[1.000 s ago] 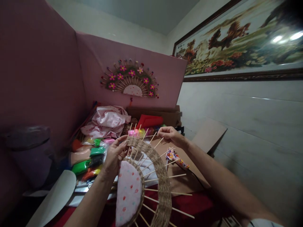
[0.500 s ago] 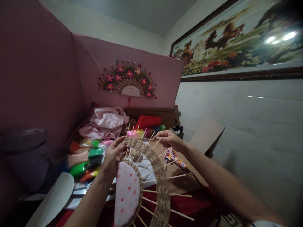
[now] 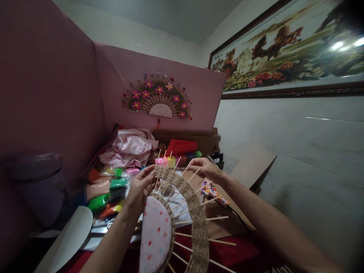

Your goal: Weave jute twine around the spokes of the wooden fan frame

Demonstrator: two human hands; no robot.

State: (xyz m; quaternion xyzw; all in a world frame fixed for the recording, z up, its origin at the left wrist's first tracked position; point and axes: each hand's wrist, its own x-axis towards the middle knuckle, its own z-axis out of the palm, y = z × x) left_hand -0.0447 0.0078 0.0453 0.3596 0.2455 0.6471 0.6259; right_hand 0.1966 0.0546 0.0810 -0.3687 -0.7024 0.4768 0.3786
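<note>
One half-round woven fan [image 3: 200, 216] is in the head view, tilted above the counter [image 3: 227, 248]. The left hand [image 3: 139, 189] has its fingers closed on the end of the woven band, probably to keep the fan steady. The right hand [image 3: 206, 168] has its fingers nearly together beside a stick tip; whether they grip something, I cannot tell. Near this hand, the glue gun [image 3: 216, 193] lies on cardboard [image 3: 222, 220], perhaps for easy reach.

Framed horse picture [image 3: 273, 53], tiled wall [image 3: 318, 140], grey ceiling [image 3: 176, 19]
</note>
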